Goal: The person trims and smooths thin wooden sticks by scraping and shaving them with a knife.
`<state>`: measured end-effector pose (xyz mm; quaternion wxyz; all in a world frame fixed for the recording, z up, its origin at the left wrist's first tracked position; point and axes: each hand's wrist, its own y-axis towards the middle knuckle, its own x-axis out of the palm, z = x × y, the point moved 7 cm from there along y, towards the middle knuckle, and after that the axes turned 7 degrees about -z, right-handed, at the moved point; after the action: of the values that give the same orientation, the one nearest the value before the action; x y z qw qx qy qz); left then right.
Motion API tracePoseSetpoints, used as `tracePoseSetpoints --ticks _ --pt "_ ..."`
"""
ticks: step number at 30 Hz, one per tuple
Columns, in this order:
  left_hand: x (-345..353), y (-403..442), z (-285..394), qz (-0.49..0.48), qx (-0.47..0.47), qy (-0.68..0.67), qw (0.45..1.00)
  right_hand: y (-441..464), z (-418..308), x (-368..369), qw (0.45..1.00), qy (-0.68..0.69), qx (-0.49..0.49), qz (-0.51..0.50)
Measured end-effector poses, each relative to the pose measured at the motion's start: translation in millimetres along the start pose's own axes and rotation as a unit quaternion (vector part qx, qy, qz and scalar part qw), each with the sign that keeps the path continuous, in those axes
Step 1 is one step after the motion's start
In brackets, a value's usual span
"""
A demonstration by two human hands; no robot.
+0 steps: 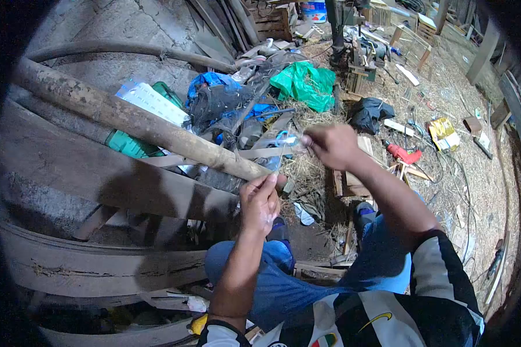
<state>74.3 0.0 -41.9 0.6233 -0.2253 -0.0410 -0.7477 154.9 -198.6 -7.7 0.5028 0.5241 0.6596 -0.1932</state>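
From where I stand, the left grip [260, 202] is pinched, thumb against fingers, on a thin pale strand [279, 163]. The strand rises from those fingertips, just below and to the left of the right grip [333, 147]. So fine a piece probably needs a fingertip pinch rather than a whole fist, and held up in front of the body it is easy to watch. The right grip is curled but blurred; I cannot tell whether it has the strand's other end or a bit of clear film beside it.

A thick pole [139, 118] slants in from the far left and ends just beyond the left grip's fingertips. A flat pale lath [263, 152] reaches towards the right grip; whether they touch, I cannot tell. The person sits with knees apart below both grips, which seems to leave room for the forearms.

Beyond the grips lies a crumpled green bag [307, 84]. To the right of the right grip, a red power tool [402, 154] rests on the straw-strewn ground [446, 191], near enough perhaps to be handy.
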Motion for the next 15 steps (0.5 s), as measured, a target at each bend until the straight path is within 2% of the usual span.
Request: tracePoseSetpoints --ticks 3,5,7,9,13,15 --pt "-0.3 -0.1 -2.3 0.001 -0.003 0.0 1.0 1.7 -1.1 -3.4 0.999 -0.006 -0.016 0.051" --pt "-0.3 0.9 -1.8 -0.002 -0.006 0.005 1.0 -0.6 -5.3 -0.5 0.999 -0.007 -0.027 0.045" --pt "1.1 -2.7 -1.2 -0.006 -0.006 0.004 1.0 1.1 9.6 -3.1 0.999 0.033 0.004 0.034" --pt "-1.0 -2.3 -4.7 -0.01 -0.003 0.009 1.0 7.3 18.4 -5.8 1.0 -0.009 0.019 0.017" --pt "-1.9 -0.3 -2.4 -0.003 -0.007 0.022 1.0 -0.7 -4.8 -12.5 0.998 0.023 -0.027 0.052" --pt "-1.0 -2.8 -2.6 0.016 -0.003 0.036 0.999 2.6 14.6 -16.9 0.996 0.023 0.037 0.071"
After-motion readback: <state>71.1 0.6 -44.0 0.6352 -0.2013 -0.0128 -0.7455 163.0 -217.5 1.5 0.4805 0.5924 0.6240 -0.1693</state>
